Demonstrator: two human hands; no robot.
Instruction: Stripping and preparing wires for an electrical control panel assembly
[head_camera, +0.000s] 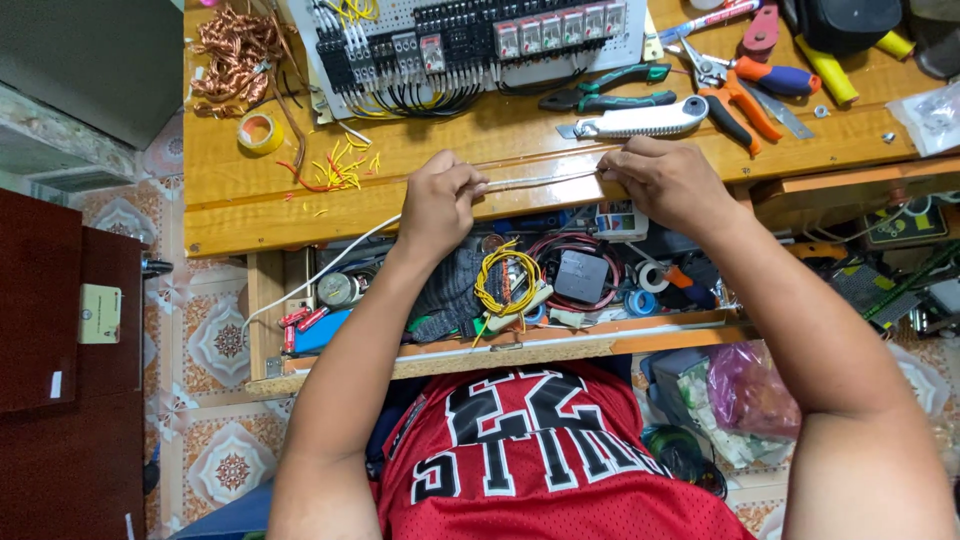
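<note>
Both my hands hold a thin white cable (540, 181) stretched level above the front edge of the wooden workbench (230, 200). My left hand (438, 200) pinches the cable near its left part; from there the cable trails down and left past the bench edge. My right hand (668, 180) grips the other end, fingers closed around it. A grey utility knife (640, 121) lies on the bench just beyond my right hand.
A white panel of relays and wiring (470, 40) sits at the back. Pliers (605, 90), orange-handled cutters (735, 100), screwdrivers, copper wire scraps (235, 50) and a tape roll (259, 131) lie on the bench. An open drawer (520, 345) below holds wire coils and tape.
</note>
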